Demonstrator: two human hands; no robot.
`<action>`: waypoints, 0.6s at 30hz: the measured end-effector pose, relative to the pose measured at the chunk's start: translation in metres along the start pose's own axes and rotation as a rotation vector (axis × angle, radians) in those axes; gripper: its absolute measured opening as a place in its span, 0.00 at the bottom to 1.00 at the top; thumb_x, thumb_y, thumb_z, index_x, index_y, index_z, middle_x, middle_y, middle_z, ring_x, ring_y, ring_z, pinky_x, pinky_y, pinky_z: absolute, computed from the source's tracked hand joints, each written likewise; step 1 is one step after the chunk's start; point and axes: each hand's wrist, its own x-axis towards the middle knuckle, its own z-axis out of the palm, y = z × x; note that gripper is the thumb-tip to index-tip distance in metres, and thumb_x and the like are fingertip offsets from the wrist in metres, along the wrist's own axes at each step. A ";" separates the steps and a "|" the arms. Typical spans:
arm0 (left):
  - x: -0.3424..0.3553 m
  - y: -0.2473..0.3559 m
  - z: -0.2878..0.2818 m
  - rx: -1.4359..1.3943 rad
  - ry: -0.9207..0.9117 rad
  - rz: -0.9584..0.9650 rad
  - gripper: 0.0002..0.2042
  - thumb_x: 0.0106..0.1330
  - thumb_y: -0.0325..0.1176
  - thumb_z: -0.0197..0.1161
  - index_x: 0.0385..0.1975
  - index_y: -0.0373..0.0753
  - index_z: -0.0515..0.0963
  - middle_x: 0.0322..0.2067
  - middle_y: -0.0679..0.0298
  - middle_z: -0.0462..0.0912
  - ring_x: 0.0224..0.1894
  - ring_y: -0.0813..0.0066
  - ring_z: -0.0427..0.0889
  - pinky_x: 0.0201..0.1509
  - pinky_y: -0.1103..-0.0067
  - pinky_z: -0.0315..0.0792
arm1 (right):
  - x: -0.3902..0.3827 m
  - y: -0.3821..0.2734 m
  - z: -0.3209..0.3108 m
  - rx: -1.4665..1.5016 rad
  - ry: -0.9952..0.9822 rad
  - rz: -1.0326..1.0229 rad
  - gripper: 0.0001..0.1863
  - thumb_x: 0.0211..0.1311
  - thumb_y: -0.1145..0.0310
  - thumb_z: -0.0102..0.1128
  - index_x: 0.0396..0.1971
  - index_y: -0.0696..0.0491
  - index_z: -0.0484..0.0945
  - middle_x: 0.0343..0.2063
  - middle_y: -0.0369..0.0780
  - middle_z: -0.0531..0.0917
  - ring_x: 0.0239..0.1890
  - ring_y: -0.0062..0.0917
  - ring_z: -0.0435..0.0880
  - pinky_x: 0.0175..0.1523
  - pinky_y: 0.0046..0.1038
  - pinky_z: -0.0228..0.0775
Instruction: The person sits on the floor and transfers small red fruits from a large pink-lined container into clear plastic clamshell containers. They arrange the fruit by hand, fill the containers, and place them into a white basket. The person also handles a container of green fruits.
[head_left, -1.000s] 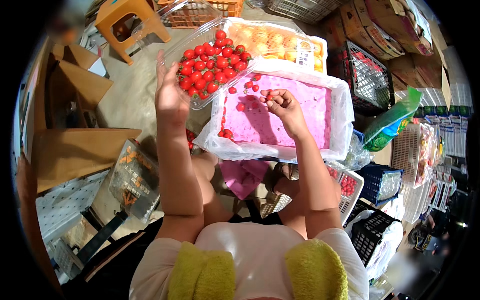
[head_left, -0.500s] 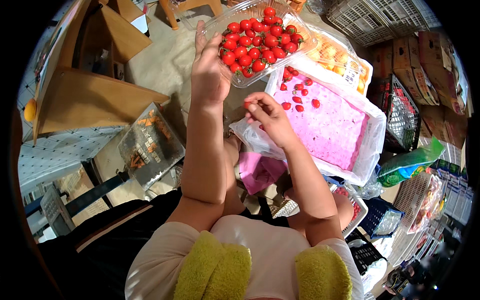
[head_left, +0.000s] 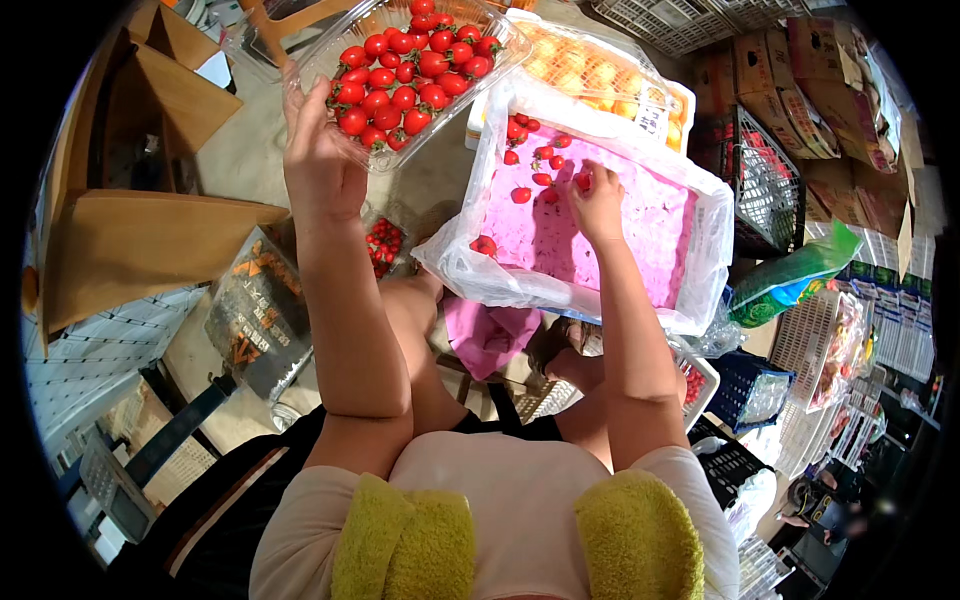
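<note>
My left hand [head_left: 325, 165] grips the near left side of a clear plastic container [head_left: 455, 110], lifted and tilted, with many red cherry tomatoes [head_left: 404, 97] inside. To the right, a box with a white plastic liner [head_left: 712, 215] and a pink sheet [head_left: 640, 235] on its bottom holds a few loose tomatoes, mostly toward its far left corner. Over this sheet my right hand [head_left: 600, 205] is closed, its fingertips on a cherry tomato [head_left: 583, 181]. Whether that tomato still rests on the sheet I cannot tell.
Behind the box stands a tray of yellow-orange fruit [head_left: 570, 65] under clear wrap. More red fruit [head_left: 384, 246] lies low beside my left leg. A black crate [head_left: 765, 165] and cardboard boxes [head_left: 770, 85] are at the right. A wooden cabinet [head_left: 160, 245] stands left.
My right hand has moved from near the container to over the pink sheet, fingers on a tomato. The view has shifted, bringing the red fruit by my left leg into sight.
</note>
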 end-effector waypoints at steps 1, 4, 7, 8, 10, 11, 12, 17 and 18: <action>-0.001 0.000 0.000 -0.003 -0.005 0.002 0.32 0.69 0.29 0.48 0.70 0.46 0.40 0.60 0.48 0.64 0.57 0.53 0.73 0.58 0.58 0.72 | -0.001 -0.002 0.002 0.036 -0.066 -0.028 0.24 0.51 0.61 0.68 0.48 0.53 0.76 0.46 0.50 0.75 0.51 0.45 0.69 0.57 0.43 0.64; -0.001 -0.004 0.001 0.015 0.014 -0.008 0.32 0.70 0.29 0.47 0.71 0.46 0.39 0.61 0.48 0.62 0.59 0.53 0.71 0.60 0.57 0.70 | -0.009 -0.037 -0.001 0.143 -0.186 -0.124 0.25 0.48 0.56 0.71 0.47 0.48 0.77 0.47 0.49 0.74 0.49 0.46 0.70 0.56 0.43 0.64; 0.003 -0.009 0.005 0.038 -0.012 -0.047 0.32 0.71 0.30 0.46 0.71 0.46 0.38 0.61 0.46 0.61 0.60 0.54 0.70 0.62 0.58 0.68 | -0.014 -0.046 0.005 -0.021 -0.202 -0.347 0.24 0.49 0.54 0.70 0.45 0.47 0.77 0.44 0.46 0.74 0.47 0.45 0.72 0.53 0.41 0.67; 0.003 -0.010 0.007 0.043 -0.005 -0.056 0.32 0.71 0.30 0.45 0.71 0.46 0.37 0.61 0.46 0.61 0.60 0.54 0.70 0.62 0.59 0.68 | -0.013 -0.046 0.007 -0.056 -0.218 -0.408 0.24 0.49 0.54 0.70 0.45 0.46 0.77 0.43 0.45 0.74 0.47 0.45 0.72 0.53 0.40 0.68; 0.003 -0.014 0.012 0.053 0.011 -0.074 0.32 0.71 0.30 0.45 0.71 0.45 0.36 0.61 0.44 0.60 0.60 0.55 0.70 0.62 0.59 0.68 | -0.010 -0.035 0.017 -0.055 -0.238 -0.469 0.21 0.51 0.57 0.68 0.44 0.48 0.76 0.41 0.45 0.74 0.45 0.43 0.74 0.47 0.38 0.72; 0.004 -0.017 0.013 0.036 0.019 -0.088 0.32 0.72 0.29 0.44 0.71 0.45 0.36 0.59 0.44 0.63 0.58 0.55 0.72 0.61 0.60 0.69 | -0.008 -0.032 0.017 -0.041 -0.263 -0.495 0.21 0.52 0.59 0.68 0.45 0.48 0.75 0.41 0.46 0.74 0.44 0.43 0.75 0.45 0.37 0.73; 0.002 -0.021 0.013 0.020 -0.007 -0.098 0.32 0.72 0.29 0.44 0.71 0.44 0.35 0.59 0.45 0.64 0.58 0.55 0.72 0.61 0.61 0.69 | -0.007 -0.029 0.017 -0.027 -0.288 -0.520 0.20 0.53 0.60 0.68 0.45 0.49 0.75 0.41 0.46 0.75 0.42 0.42 0.76 0.44 0.37 0.73; -0.002 -0.026 0.028 0.032 -0.046 -0.140 0.31 0.71 0.29 0.46 0.71 0.41 0.40 0.59 0.48 0.65 0.57 0.58 0.73 0.62 0.65 0.69 | -0.006 -0.018 -0.009 0.556 -0.259 -0.037 0.14 0.60 0.68 0.63 0.45 0.52 0.72 0.33 0.38 0.76 0.32 0.24 0.76 0.36 0.25 0.71; -0.002 -0.029 0.027 0.059 -0.037 -0.152 0.31 0.71 0.29 0.47 0.71 0.41 0.42 0.60 0.49 0.65 0.58 0.59 0.73 0.62 0.66 0.68 | -0.005 -0.018 -0.021 0.705 -0.290 0.078 0.13 0.61 0.70 0.62 0.44 0.52 0.72 0.32 0.36 0.76 0.30 0.20 0.75 0.34 0.22 0.70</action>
